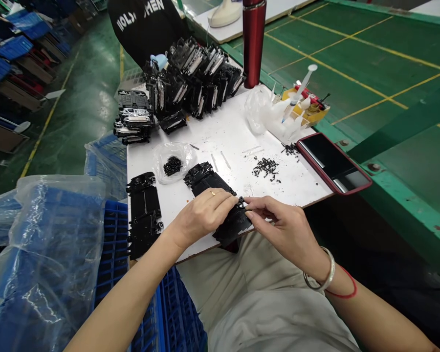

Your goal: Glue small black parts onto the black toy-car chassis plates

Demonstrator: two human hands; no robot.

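A long black plastic chassis (229, 227) lies at an angle at the table's front edge, its near end reaching toward my lap. My left hand (209, 210) lies across its middle, fingers bent and closed on it, with the fingertips at its right edge. From the right, the thumb and forefinger of my right hand (278, 220) pinch at a small black part (241, 201) on that edge, close to the left fingertips. Its exact shape is partly hidden by the fingers. A second black chassis (144, 210) lies flat to the left of my left hand.
Behind are stacked black chassis (194, 73) and a red bottle (254, 44). A clear bag of small black pieces (173, 166) and a loose pile of small black parts (266, 167) lie nearer. A phone (333, 164) overhangs the right edge. Blue crates (112, 254) stand left.
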